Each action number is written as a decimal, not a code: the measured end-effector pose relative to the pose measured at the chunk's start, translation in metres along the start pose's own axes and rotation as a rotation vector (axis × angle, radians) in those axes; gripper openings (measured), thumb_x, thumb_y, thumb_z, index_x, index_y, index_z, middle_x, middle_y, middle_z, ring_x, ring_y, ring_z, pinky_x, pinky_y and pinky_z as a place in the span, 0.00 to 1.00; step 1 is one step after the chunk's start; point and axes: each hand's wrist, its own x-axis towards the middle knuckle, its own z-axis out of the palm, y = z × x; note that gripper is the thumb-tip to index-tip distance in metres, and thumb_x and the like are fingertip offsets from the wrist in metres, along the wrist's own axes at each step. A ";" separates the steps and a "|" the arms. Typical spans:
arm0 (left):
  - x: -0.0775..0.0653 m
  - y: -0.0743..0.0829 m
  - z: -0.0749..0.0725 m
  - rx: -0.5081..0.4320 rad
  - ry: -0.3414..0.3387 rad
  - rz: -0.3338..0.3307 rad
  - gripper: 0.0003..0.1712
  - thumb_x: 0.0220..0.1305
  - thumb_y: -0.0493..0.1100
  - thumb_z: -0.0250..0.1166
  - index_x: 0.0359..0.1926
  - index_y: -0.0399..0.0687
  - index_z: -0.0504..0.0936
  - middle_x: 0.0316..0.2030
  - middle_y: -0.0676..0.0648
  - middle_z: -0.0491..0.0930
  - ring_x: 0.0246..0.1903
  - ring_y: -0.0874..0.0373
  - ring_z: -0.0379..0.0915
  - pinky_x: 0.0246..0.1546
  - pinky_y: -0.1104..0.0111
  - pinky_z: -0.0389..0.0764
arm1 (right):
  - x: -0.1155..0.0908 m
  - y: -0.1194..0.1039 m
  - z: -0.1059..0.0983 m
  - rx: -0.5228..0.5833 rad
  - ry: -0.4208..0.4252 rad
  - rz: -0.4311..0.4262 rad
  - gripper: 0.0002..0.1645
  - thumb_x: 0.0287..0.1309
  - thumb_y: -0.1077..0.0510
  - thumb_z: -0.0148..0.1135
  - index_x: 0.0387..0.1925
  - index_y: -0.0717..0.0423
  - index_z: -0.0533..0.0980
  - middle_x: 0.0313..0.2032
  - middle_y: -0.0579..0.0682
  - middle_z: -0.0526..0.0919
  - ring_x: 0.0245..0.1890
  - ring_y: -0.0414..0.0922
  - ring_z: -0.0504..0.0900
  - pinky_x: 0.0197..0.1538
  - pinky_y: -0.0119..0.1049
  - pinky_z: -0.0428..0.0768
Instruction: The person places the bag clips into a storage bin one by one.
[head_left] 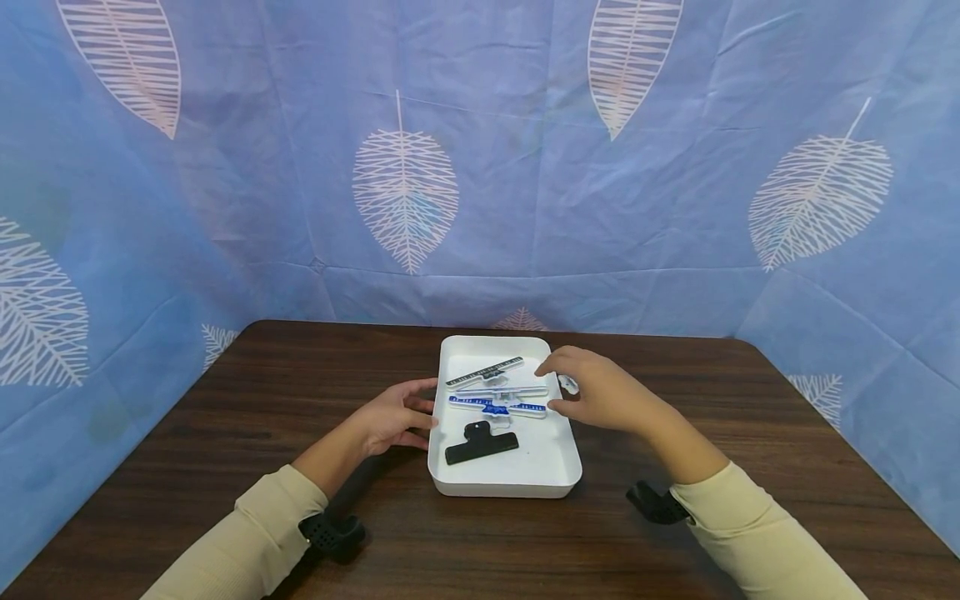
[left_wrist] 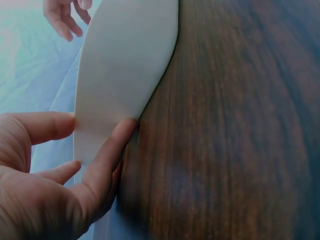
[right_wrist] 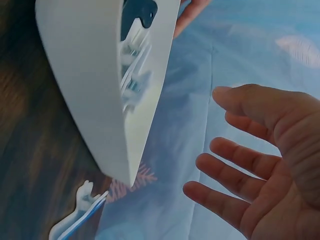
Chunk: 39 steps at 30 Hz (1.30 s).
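Note:
My left hand point(head_left: 390, 418) touches the left wall of a white tray point(head_left: 506, 490) with its fingertips, the fingers fairly straight. Over the tray's right rim hovers my right hand point(head_left: 596, 390), its fingers spread and loosely bent around nothing. Inside the tray lie a black clip point(head_left: 482, 445) near the front, a blue ruler-marked clip point(head_left: 467, 402), a white clip point(head_left: 536, 391) and a black-and-white ruler-marked clip point(head_left: 487, 372) toward the back. Another clip point(right_wrist: 80, 215), white and blue, lies on the table beside the tray, partly hidden by the right hand in the head view.
A dark wooden table point(head_left: 315, 383) carries the tray near its middle. Behind and at both sides hangs a blue cloth point(head_left: 495, 208) with white leaf prints. Both wrists wear black devices point(head_left: 333, 533) at the sleeve cuffs.

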 end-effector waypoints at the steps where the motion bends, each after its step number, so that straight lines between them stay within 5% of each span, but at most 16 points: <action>1: 0.000 0.000 0.000 0.001 0.001 0.000 0.41 0.51 0.26 0.59 0.65 0.49 0.55 0.52 0.32 0.62 0.40 0.44 0.73 0.33 0.54 0.78 | -0.001 0.003 0.001 -0.003 0.010 0.002 0.21 0.45 0.55 0.66 0.44 0.50 0.74 0.44 0.43 0.74 0.32 0.36 0.70 0.37 0.34 0.72; 11: 0.000 0.000 0.001 0.006 0.008 -0.002 0.41 0.51 0.26 0.59 0.65 0.49 0.55 0.52 0.32 0.62 0.40 0.43 0.73 0.33 0.54 0.78 | -0.007 0.026 0.011 0.013 0.063 0.076 0.22 0.44 0.57 0.66 0.45 0.55 0.75 0.45 0.48 0.75 0.47 0.45 0.72 0.47 0.43 0.73; 25: 0.001 -0.001 0.000 0.005 0.007 -0.009 0.41 0.52 0.26 0.59 0.65 0.50 0.55 0.52 0.33 0.62 0.39 0.43 0.74 0.33 0.54 0.78 | -0.011 0.054 0.028 0.023 0.083 0.199 0.22 0.42 0.60 0.67 0.44 0.57 0.76 0.44 0.53 0.75 0.38 0.47 0.75 0.40 0.45 0.75; 39: 0.002 0.000 -0.001 0.008 0.003 -0.007 0.41 0.51 0.26 0.59 0.65 0.49 0.54 0.51 0.33 0.62 0.41 0.44 0.72 0.33 0.54 0.78 | -0.005 0.072 0.040 0.053 0.058 0.305 0.22 0.41 0.59 0.67 0.44 0.57 0.76 0.43 0.55 0.74 0.40 0.53 0.76 0.40 0.46 0.75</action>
